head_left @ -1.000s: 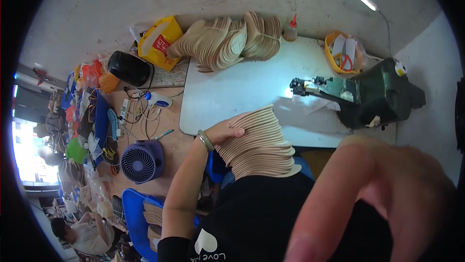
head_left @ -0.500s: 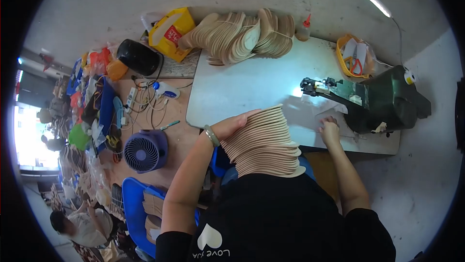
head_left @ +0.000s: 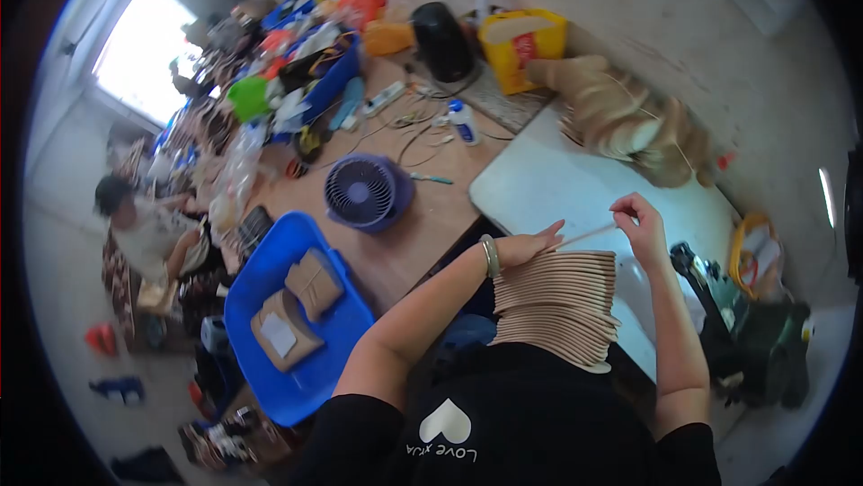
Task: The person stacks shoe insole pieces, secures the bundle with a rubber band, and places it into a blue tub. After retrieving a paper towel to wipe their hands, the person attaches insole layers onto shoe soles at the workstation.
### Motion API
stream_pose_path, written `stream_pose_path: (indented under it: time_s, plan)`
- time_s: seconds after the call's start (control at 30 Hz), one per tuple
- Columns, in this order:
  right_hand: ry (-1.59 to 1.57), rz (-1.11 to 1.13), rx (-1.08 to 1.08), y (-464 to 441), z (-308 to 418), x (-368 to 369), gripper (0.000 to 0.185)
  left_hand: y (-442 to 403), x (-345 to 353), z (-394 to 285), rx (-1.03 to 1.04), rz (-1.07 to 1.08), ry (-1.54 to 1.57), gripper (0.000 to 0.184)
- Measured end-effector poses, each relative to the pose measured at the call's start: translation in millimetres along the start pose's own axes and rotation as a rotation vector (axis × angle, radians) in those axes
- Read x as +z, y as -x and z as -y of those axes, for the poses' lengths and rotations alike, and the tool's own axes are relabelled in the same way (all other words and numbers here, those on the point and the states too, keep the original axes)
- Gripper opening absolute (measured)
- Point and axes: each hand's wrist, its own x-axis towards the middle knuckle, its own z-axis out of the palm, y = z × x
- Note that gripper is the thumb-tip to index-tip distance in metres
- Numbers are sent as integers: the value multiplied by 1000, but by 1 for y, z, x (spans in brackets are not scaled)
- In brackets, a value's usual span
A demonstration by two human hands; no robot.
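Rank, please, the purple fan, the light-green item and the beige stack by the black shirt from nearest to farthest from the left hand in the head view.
1. Beige stack: right at the left hand.
2. Purple fan: on the table, to its left.
3. Light-green item: beyond the fan, farther left.

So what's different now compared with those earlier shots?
The right hand has moved from beside the machine to near the stack's far end and now pinches a thin pale strip. The view has swung left, showing more of the blue tub. The left hand is still at the stack.
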Motion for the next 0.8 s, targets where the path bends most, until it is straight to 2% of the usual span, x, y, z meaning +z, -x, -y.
stream_pose_path:
  time_s: [0.07, 0.1, 0.2, 0.23, 0.3, 0.33, 0.43, 0.47, 0.57, 0.6, 0.7, 0.8]
  plan:
    - [135, 202, -97, -35, 16, 20, 11, 20, 0, 9, -131, -114, 7, 84]
    - [202, 300, -147, -50, 24, 33, 11, 31, -1, 17, -123, -139, 51, 85]
    - [210, 804, 55, -79, 36, 83, 14, 48, -1, 58, -106, -230, 148, 91]
    - [229, 990, 111, -82, 39, 105, 14, 55, 1, 66, -94, -281, 160, 92]
    - [254, 1230, -67, -77, 44, 151, 16, 73, 5, 82, -58, -361, 188, 86]
    - [258, 1346, -67, -73, 56, 171, 17, 84, 6, 88, -30, -389, 205, 82]
    - [235, 1438, -156, -63, 81, 218, 15, 123, 12, 98, -51, -449, 363, 59]
    - [208, 1470, -47, -59, 94, 225, 17, 136, 18, 99, 8, -461, 490, 53]
    - [171, 1479, 71, -44, 126, 247, 21, 171, 25, 103, 180, -461, 425, 49]
    - [170, 1480, -22, -39, 134, 254, 22, 180, 27, 108, 191, -490, 352, 45]
    - [435, 1475, -95, -34, 175, 263, 23, 206, 37, 129, 271, -564, 389, 44]
    - [870, 1433, -333, -19, 233, 250, 41, 250, 53, 126, 178, -624, 421, 41]
